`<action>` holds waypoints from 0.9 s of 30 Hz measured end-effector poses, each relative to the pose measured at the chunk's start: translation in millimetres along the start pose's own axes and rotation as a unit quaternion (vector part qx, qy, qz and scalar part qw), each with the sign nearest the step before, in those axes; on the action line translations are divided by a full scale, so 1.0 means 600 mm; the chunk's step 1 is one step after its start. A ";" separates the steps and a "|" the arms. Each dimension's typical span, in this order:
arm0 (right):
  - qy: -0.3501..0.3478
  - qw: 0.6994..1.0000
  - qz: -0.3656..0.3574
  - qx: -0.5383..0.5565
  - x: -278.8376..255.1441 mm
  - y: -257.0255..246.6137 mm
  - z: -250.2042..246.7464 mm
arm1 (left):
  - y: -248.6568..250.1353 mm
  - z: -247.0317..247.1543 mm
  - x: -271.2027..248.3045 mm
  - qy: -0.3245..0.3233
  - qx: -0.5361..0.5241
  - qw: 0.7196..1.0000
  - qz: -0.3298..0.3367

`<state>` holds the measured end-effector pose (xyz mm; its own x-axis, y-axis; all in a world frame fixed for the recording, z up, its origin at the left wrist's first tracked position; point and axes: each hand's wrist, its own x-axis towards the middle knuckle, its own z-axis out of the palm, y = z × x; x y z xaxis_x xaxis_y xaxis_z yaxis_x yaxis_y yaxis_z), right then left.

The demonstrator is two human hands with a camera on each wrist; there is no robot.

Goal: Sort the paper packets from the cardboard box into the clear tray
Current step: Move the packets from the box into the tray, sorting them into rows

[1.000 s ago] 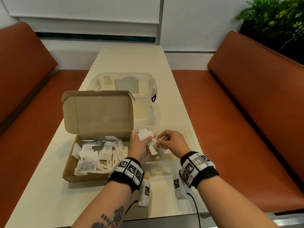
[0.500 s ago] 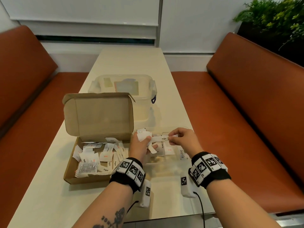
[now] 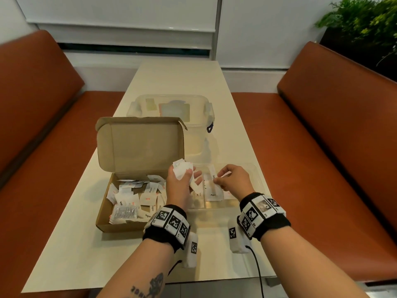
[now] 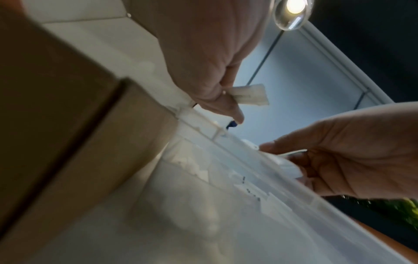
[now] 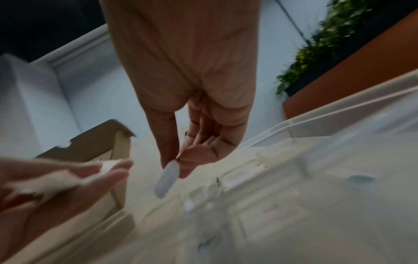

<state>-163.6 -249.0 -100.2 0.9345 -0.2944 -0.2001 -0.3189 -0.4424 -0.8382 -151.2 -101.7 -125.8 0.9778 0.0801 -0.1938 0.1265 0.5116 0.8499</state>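
fingers of left hand (image 3: 182, 186) clutch packets (image 3: 181, 169); right hand (image 3: 233, 179) probably pinches one by cardboard box (image 3: 120, 209).

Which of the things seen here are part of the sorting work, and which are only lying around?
Part of the job:
- cardboard box, open, with packets inside
- clear tray, with some packets laid in it
- bunch of packets held by the left hand
- single packet pinched by the right hand

Lying about:
- lidded clear container behind the box
- plant
- benches
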 end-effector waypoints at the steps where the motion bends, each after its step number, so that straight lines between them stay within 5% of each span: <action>1: -0.004 1.000 -0.002 -0.006 -0.002 -0.003 0.010 | 0.000 -0.005 0.001 0.005 -0.008 1.000 0.004; 9: -0.035 0.986 -0.074 -0.144 -0.017 -0.023 0.086 | 0.000 -0.046 0.020 0.068 -0.068 0.995 0.005; 27: -0.038 0.848 -0.189 -0.494 -0.013 -0.027 0.109 | -0.002 -0.058 0.029 0.033 -0.042 0.999 0.005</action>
<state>-155.4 -184.0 -118.5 0.9950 0.0659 -0.0757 0.0643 -0.9977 -0.0227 -140.1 -71.1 -147.7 0.9656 0.1403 -0.2189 0.0991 0.5798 0.8087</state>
